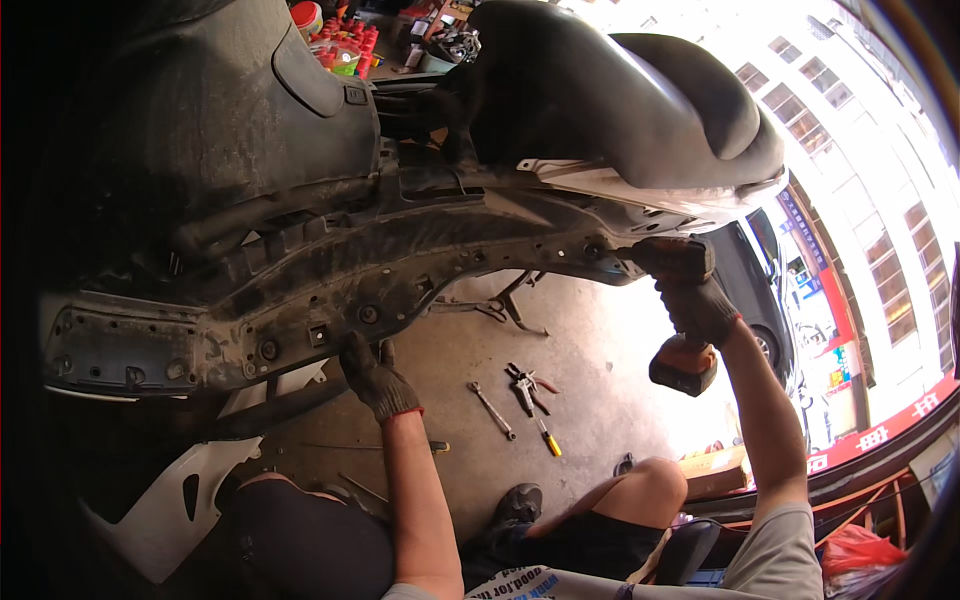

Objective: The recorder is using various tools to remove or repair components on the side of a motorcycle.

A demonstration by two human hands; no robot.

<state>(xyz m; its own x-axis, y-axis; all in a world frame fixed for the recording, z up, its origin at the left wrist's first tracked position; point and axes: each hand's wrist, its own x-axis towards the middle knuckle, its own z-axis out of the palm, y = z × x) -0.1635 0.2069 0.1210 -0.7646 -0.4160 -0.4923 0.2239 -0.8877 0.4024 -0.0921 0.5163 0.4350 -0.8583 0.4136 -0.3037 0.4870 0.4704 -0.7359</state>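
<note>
My right hand (705,308), in a dark glove, was wrapped round the grip of a cordless driver (682,258), its nose against or very near the right-hand end of the long dark panel (400,272). That panel ran across in front of me, below the black seat (620,100). My left hand (378,378), also gloved, was unclenched, fingers extended up at the panel's lower edge; whether it pressed there or merely rested, I couldn't tell.

Nor could I see whether the bit was seated in a fastener. To do this step well, I judged, the driver had to sit square to the panel, pushed in firmly and triggered gently at first so the head wouldn't strip, while my left hand steadied the edge, well clear of the bit. A wrench (493,411), pliers (524,388) and a yellow-handled screwdriver (550,437) lay on the floor (590,410), handy for a stubborn fastener.

As for writing, blue and dark lettering crossed my pale grey shirt (530,582), and large white characters stood on a red band (888,426) at the right. A blue sign (803,228) outside bore smaller pale characters. I could read no mark on the driver.
</note>
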